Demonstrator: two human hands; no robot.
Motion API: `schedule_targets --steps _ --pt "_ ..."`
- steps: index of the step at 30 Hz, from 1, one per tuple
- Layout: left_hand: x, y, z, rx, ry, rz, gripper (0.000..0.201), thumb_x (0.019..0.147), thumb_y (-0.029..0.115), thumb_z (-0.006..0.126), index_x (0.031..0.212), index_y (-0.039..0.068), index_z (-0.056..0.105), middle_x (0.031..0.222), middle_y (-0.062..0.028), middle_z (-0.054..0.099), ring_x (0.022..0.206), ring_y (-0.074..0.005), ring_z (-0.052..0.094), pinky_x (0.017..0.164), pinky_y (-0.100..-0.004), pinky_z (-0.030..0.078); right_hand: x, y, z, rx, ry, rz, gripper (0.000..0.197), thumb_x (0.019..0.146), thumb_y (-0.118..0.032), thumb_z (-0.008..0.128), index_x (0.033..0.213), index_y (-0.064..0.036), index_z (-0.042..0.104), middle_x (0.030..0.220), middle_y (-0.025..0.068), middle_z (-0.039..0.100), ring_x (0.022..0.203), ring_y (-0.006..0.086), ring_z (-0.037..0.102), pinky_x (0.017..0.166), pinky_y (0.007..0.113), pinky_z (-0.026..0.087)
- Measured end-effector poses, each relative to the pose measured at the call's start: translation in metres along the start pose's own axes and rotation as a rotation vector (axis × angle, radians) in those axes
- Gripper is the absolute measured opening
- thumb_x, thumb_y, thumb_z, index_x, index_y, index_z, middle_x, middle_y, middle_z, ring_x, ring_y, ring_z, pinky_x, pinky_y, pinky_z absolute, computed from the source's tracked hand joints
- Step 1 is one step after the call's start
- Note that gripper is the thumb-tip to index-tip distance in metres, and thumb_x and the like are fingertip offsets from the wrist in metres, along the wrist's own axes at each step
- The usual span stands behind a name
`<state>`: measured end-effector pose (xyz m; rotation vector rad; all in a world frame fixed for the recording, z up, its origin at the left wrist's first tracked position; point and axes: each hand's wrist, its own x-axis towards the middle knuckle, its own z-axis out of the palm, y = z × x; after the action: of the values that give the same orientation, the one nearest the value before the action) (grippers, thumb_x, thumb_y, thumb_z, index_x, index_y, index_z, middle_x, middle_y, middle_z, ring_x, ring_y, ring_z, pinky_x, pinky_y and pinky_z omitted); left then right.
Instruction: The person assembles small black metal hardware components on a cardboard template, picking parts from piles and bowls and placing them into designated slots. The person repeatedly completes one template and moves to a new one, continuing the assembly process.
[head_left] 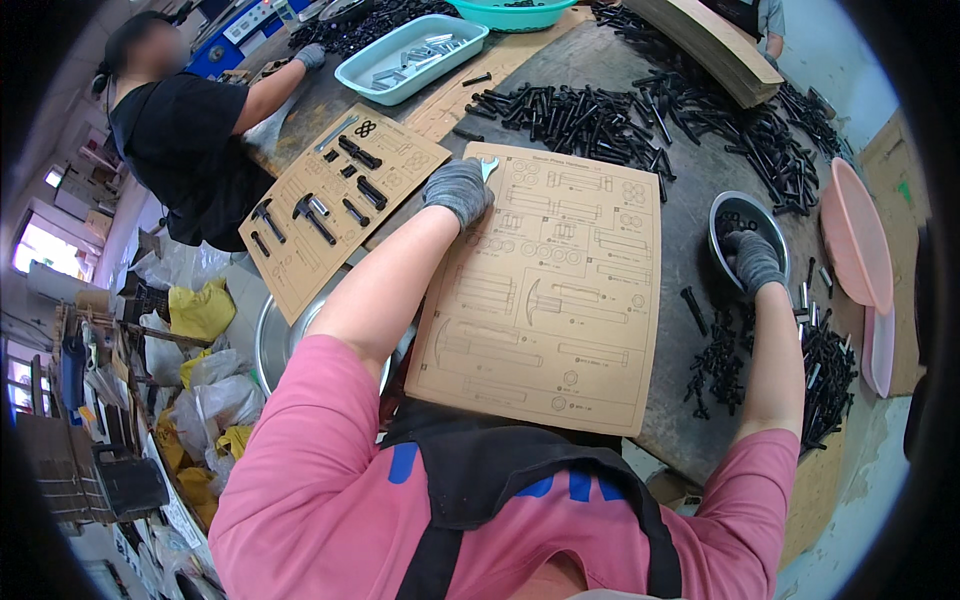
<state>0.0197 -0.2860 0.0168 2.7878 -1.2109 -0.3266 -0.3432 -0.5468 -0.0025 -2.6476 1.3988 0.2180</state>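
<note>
My left hand [458, 194], in a grey knit glove, is closed around an open-end wrench [488, 168]; only its pale jaw shows past the fingers. It rests at the upper left corner of a brown cardboard sheet [600, 385] printed with outlines of tools and hardware. My right hand [753, 262], gloved too, reaches into a round metal bowl [717, 205] at the right. Small black nut-like rings [735, 222] lie in that bowl around the bent fingers. The fingertips are partly hidden, so whatever they grip does not show.
A second cardboard sheet [300, 265] at left carries black hammers, bolts and a blue wrench. Beyond lie piles of black bolts [575, 120] and a light-blue tray [470, 50] of silver parts. A pink basin [855, 235] stands far right. A co-worker [180, 120] works at far left.
</note>
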Motion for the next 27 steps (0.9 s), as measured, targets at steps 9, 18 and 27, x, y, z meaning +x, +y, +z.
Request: schedule_targets --steps 9,18,27 --pt "-0.001 -0.003 0.000 -0.074 0.005 0.016 0.035 0.067 0.018 0.060 0.097 0.001 0.060 0.092 -0.0194 0.062 0.086 -0.0299 0.061 0.077 -0.0365 0.048 0.010 0.005 0.016 0.160 0.123 -0.001 0.025 0.069 -0.010 0.061 0.093 -0.0057 0.064 0.093 0.0188 0.060 0.087 0.0340 0.057 0.078 0.040 0.044" --pt "-0.001 0.003 0.001 -0.047 -0.003 0.023 0.031 0.068 0.021 0.061 0.092 0.001 0.060 0.088 -0.0200 0.062 0.083 -0.0310 0.060 0.075 -0.0378 0.047 0.003 0.004 0.003 0.151 0.183 -0.009 0.030 0.074 -0.017 0.063 0.103 -0.0081 0.061 0.103 0.0174 0.059 0.098 0.0336 0.054 0.085 0.040 0.042" --pt "0.005 -0.008 0.001 -0.160 -0.037 0.055 0.030 0.067 0.021 0.060 0.088 0.000 0.064 0.085 -0.0213 0.063 0.080 -0.0315 0.061 0.073 -0.0376 0.048 0.011 0.016 -0.004 0.422 0.336 0.074 0.027 0.076 -0.015 0.060 0.100 -0.0036 0.060 0.097 0.0163 0.062 0.091 0.0289 0.058 0.081 0.035 0.043"
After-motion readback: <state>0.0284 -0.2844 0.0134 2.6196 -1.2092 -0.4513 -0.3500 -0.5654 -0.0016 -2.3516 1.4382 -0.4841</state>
